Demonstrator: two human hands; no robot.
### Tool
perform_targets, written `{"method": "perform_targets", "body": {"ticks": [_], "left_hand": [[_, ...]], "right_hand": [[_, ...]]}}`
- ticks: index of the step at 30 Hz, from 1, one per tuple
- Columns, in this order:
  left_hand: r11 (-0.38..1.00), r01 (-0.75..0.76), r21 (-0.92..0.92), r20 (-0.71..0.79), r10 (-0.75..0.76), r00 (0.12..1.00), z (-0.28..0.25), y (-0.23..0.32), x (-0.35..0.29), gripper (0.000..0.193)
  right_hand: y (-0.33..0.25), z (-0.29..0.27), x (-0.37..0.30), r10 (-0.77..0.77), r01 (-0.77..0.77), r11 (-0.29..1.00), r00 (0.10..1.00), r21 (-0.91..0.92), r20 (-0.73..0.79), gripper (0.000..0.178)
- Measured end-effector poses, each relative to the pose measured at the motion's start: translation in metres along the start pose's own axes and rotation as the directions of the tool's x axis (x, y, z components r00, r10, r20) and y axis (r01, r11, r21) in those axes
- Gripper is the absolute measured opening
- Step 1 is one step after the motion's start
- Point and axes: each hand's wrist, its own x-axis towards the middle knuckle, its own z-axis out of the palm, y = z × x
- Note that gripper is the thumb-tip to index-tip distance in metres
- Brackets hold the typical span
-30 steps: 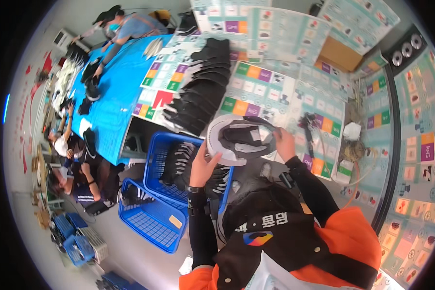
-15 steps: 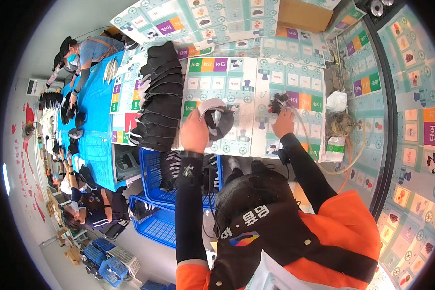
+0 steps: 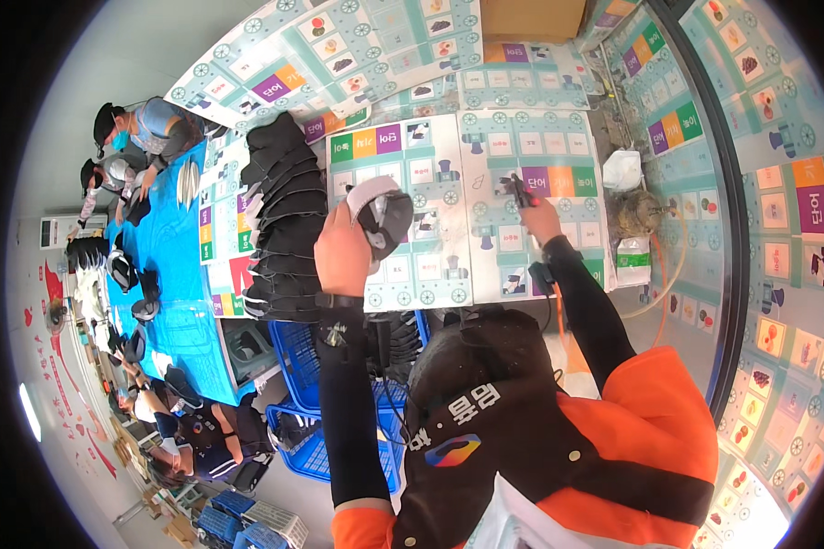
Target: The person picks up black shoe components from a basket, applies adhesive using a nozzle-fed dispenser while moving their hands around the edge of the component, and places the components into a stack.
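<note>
My left hand (image 3: pixel 343 256) is closed round a grey, black and white shoe upper (image 3: pixel 389 220), raised over the table at its near left part. The thumb and fingers grip its pale edge, and the rest of the piece bulges to the right. My right hand (image 3: pixel 542 220) is closed on a slim dark hand tool (image 3: pixel 522 190), whose tip points up and away from me over the tabletop (image 3: pixel 499 274). The tool's exact kind is too small to tell. To the left of my left hand, a long row of black shoe uppers (image 3: pixel 288 210) lies overlapped.
Blue baskets (image 3: pixel 307 366) with dark shoe parts stand below the table's front edge. Farther left, co-workers handle shoe pieces at a blue-covered table (image 3: pixel 169 284). At the right edge lie a white crumpled bag (image 3: pixel 623 170) and a clear hose (image 3: pixel 673 288). A cardboard box (image 3: pixel 531 20) stands behind.
The view has shifted, so the table sits farther left. My right hand was by a dark cluster with a clear hose; now a slim dark tool shows in its fingers. My left hand keeps the shoe upper.
</note>
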Motion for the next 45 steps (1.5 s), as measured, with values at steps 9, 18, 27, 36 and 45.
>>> {"method": "perform_targets", "body": {"ticks": [9, 18, 27, 36, 45], "left_hand": [[0.997, -0.080, 0.011, 0.281, 0.073, 0.957, 0.088, -0.016, -0.014, 0.024], [0.989, -0.148, -0.018, 0.323, 0.146, 0.935, 0.085, -0.008, 0.003, 0.024], [0.979, -0.200, -0.028, 0.301, 0.199, 0.933, 0.083, -0.020, -0.006, 0.029], [0.986, -0.166, -0.021, 0.292, 0.165, 0.942, 0.074, -0.025, -0.017, 0.034], [0.990, -0.142, -0.024, 0.298, 0.143, 0.944, 0.066, -0.020, -0.026, 0.037]], "right_hand": [[-0.112, -0.027, -0.095, -0.065, -0.306, 0.811, 0.799, 0.498, 0.598, 0.051], [-0.136, 0.004, -0.109, -0.059, -0.185, 0.907, 0.834, 0.379, 0.548, 0.025], [-0.125, 0.016, -0.118, -0.193, 0.076, 0.951, 0.905, 0.301, 0.380, 0.025], [-0.131, 0.018, -0.117, -0.210, 0.105, 0.949, 0.914, 0.297, 0.346, 0.023], [-0.138, 0.013, -0.120, -0.259, 0.107, 0.933, 0.863, 0.344, 0.434, 0.027]]}}
